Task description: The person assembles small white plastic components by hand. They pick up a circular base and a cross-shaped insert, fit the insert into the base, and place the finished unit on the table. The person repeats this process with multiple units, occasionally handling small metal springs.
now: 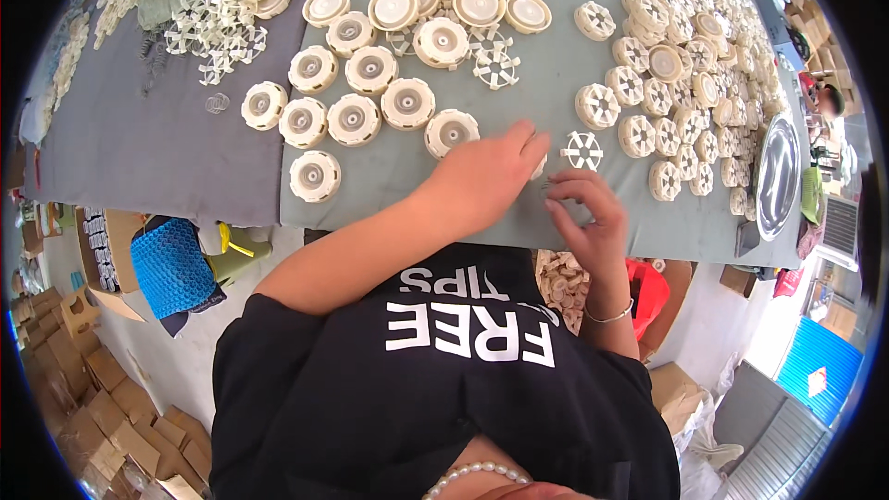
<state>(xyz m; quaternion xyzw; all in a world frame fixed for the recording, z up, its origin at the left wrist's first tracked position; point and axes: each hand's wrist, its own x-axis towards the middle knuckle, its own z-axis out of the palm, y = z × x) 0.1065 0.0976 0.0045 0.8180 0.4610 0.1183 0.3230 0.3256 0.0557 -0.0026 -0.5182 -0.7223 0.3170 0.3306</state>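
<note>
Near the table's front edge my left hand (495, 174) reaches in with its fingers bent over a whitish plastic part (540, 167), most of it hidden under them. Close beside it on the right is my right hand (593, 218), its fingers curled and the thumb near the index fingertip. Something thin and small shows at those fingertips, too small to name. Just beyond my right hand lies a white spoked ring (582, 150). A round cream plastic housing (452, 132) with a recessed centre sits just past my left hand, partly covered by it.
Several similar housings (354, 119) stand to the left on the green cloth. Slotted round parts (597, 106) are heaped at the right, by a shiny oval tray (778, 176). Loose spoked rings (218, 37) and a wire spring (217, 104) lie at left. Below the table is a box of parts (562, 282).
</note>
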